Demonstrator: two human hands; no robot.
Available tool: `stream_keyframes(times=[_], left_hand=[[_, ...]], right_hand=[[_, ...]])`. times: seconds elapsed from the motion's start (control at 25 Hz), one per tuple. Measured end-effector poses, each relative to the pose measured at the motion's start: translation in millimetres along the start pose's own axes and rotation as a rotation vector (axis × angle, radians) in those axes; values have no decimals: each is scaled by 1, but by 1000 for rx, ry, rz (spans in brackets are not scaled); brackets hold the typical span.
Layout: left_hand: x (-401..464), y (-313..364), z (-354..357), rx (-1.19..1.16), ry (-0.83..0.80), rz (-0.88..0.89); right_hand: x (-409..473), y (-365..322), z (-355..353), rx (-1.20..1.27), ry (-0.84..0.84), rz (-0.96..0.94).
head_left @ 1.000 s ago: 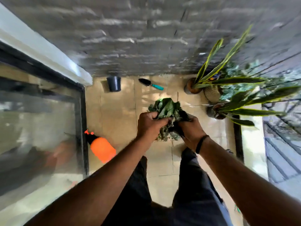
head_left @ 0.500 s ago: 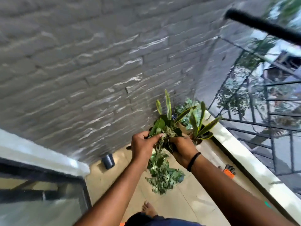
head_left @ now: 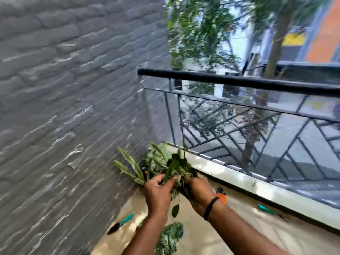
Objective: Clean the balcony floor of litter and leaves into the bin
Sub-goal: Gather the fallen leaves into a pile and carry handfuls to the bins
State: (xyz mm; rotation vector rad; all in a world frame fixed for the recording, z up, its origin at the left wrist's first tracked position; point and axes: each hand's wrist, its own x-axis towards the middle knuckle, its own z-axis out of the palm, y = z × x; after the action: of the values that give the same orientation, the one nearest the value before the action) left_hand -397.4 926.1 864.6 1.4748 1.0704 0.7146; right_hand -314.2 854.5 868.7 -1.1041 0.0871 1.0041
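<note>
Though the grey brick wall (head_left: 64, 107) and black metal railing (head_left: 239, 81) dominate, the loose clump of green cut leaves (head_left: 177, 168) sits chest-high, cupped between left hand (head_left: 158, 192) and right hand (head_left: 197, 191), both curled round it. Light, limp and prone to shedding, it wants squeezing from both sides; one leaf (head_left: 175, 210) dangles beneath.

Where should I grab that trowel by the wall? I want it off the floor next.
Take the trowel by its teal handle, coming from above on the open floor side. It lies flat, dark blade pointing away from the handle, so the handle is the free, blunt end.
</note>
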Motion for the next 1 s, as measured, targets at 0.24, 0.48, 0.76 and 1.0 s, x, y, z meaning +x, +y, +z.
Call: stream_keyframes(times=[0.24, 0.48, 0.76, 1.0], left_hand=[[-53, 24, 115, -7, -305, 46], [-108, 27, 216, -19, -621, 59], [-172, 31, 351, 39, -1033, 7], [-245, 37, 460, 52, -1359, -23]], right_hand=[[-44, -61, -114, 233, 167, -154], [-80, -83, -215, 426, 437, -275], [-133, -129, -327, 696, 682, -463], [-186, -163, -416, 755, 1000, -534]])
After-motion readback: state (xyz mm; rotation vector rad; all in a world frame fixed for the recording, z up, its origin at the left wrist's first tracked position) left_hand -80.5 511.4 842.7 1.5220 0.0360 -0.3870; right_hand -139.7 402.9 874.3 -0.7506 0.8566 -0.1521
